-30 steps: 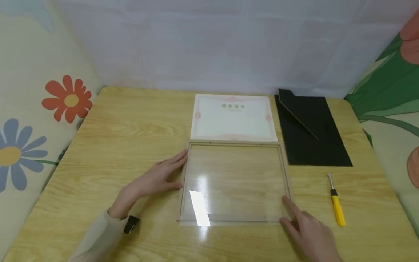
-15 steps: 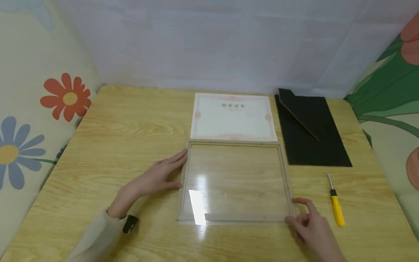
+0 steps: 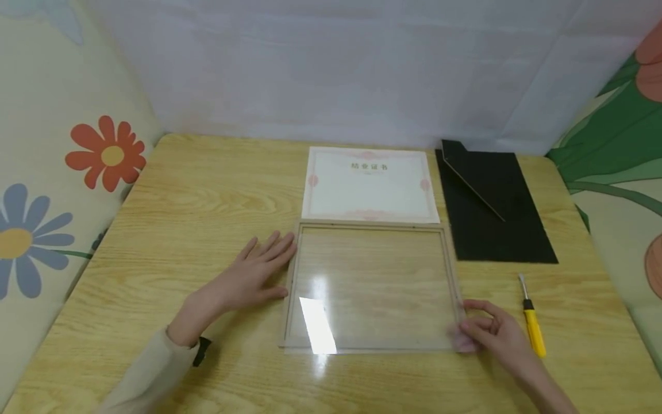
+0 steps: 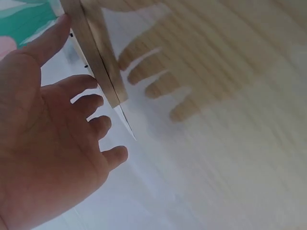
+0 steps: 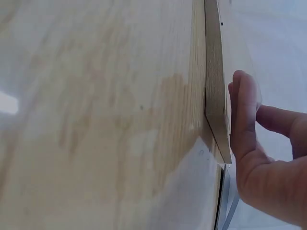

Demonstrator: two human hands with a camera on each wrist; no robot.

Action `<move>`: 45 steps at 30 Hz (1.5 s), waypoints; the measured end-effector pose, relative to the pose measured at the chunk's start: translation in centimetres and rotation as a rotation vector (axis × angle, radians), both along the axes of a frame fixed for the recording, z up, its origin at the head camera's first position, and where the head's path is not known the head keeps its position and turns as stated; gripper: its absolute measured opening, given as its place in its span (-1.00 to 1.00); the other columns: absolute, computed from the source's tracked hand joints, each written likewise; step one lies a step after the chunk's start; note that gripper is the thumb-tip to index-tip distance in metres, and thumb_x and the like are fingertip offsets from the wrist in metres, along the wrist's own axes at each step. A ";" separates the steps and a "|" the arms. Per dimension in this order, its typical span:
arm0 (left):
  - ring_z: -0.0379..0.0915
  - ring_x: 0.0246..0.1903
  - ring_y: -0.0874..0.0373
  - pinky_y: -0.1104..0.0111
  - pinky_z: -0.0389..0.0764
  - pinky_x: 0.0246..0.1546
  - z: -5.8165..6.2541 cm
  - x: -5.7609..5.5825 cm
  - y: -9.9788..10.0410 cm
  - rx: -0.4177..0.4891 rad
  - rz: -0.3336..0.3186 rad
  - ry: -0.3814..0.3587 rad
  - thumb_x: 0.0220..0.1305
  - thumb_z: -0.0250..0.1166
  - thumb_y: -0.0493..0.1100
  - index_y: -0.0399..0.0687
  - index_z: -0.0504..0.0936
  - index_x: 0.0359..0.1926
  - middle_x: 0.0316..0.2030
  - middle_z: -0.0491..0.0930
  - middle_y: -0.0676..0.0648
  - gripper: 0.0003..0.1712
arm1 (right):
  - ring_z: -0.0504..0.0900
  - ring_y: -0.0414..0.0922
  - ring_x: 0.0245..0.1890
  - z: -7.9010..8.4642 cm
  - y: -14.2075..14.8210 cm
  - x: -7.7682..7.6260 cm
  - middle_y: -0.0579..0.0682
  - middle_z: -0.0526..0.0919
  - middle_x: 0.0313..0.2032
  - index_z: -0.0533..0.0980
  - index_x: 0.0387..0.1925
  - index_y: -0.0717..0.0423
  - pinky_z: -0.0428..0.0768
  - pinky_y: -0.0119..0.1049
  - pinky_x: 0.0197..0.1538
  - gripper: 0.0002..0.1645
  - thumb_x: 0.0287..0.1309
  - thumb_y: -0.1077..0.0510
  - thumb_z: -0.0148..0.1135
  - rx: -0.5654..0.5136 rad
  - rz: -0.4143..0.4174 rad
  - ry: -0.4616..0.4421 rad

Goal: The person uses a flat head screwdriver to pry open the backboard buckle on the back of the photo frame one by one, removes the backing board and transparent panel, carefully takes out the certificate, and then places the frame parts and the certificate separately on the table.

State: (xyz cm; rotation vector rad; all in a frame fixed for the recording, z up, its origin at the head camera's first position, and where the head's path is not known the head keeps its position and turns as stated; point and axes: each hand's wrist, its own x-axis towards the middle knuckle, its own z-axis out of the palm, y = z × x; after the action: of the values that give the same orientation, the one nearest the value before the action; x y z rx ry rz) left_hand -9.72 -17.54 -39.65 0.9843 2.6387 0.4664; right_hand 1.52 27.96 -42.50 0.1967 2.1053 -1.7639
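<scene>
A pale wooden picture frame (image 3: 372,223) lies flat on the table, with a clear sheet (image 3: 377,293) over it. The sheet reaches slightly past the frame's near edge and carries a bright reflection. My left hand (image 3: 245,279) rests beside the frame's left bar, fingers spread and straight; in the left wrist view the fingertips are right at the wooden bar (image 4: 98,52). At the near right corner, my right hand (image 3: 496,333) pinches the sheet's edge between thumb and bent finger. The right wrist view has this finger (image 5: 243,115) along the outer side of the frame.
A white certificate (image 3: 369,187) lies just behind the frame. To its right is a black backing board (image 3: 512,230) with its stand leg raised. A yellow-handled screwdriver (image 3: 534,330) lies right of my right hand. A white sheet (image 3: 336,69) hangs behind the table (image 3: 207,184).
My right hand has moved from the frame's right side outward to the corner, its finger now bent, and a pale patch shows in the sheet there. My left hand's fingers have spread.
</scene>
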 end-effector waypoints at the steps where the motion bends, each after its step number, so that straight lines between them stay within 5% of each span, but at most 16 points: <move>1: -0.29 0.45 -0.21 -0.23 -0.26 0.33 0.0 0.1 -0.1 -0.023 -0.005 0.023 0.27 0.29 0.05 -0.26 0.01 0.48 0.49 -0.12 -0.22 -0.03 | 0.72 -0.06 -0.35 0.0 0.1 -0.1 0.24 0.70 -0.23 0.18 0.21 0.54 0.69 -0.16 -0.28 -0.45 0.34 0.30 0.11 -0.037 0.012 -0.001; 11: -0.18 0.44 -0.18 -0.24 -0.09 0.31 0.0 0.3 -0.5 -0.041 -0.009 0.001 0.30 0.21 0.21 -0.17 -0.05 0.51 0.50 -0.11 -0.14 0.00 | 0.72 0.08 -0.31 0.4 -0.5 -1.5 0.25 0.69 -0.16 0.18 0.24 0.40 0.68 -0.11 -0.23 -0.46 0.33 0.29 0.12 0.003 -0.065 -0.180; 30: -0.20 0.44 -0.17 -0.23 -0.06 0.31 0.2 0.1 -0.3 -0.077 0.004 -0.050 0.27 0.23 0.21 -0.13 -0.09 0.52 0.51 -0.15 -0.12 0.03 | 0.72 -0.08 -0.42 0.6 1.1 -2.5 0.03 0.74 -0.28 0.26 0.14 0.10 0.68 -0.27 -0.37 -0.57 0.31 0.31 0.14 -0.153 -0.085 -0.059; 38: -0.20 0.44 -0.16 -0.23 -0.06 0.31 0.2 0.1 -0.3 -0.071 0.013 -0.046 0.27 0.25 0.19 -0.13 -0.08 0.52 0.50 -0.14 -0.12 0.04 | 0.72 -0.14 -0.40 1.4 1.1 -5.9 -0.03 0.74 -0.28 0.28 0.09 -0.01 0.68 -0.31 -0.34 -0.64 0.35 0.30 0.10 -0.229 -0.080 -0.006; 45: -0.19 0.43 -0.20 -0.25 -0.06 0.30 0.1 0.4 -0.3 -0.055 0.004 -0.020 0.28 0.26 0.15 -0.14 -0.02 0.51 0.50 -0.12 -0.14 -0.02 | 0.72 -0.18 -0.42 3.1 -1.8 -10.9 -0.03 0.75 -0.29 0.26 0.08 0.03 0.67 -0.38 -0.35 -0.62 0.32 0.29 0.14 -0.350 -0.132 0.014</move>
State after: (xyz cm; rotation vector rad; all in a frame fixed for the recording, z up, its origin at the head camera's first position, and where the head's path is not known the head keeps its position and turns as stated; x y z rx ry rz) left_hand -9.29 -17.87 -39.52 0.9532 2.6213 0.4001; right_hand -9.40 26.16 -39.38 0.2296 1.7890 -2.1803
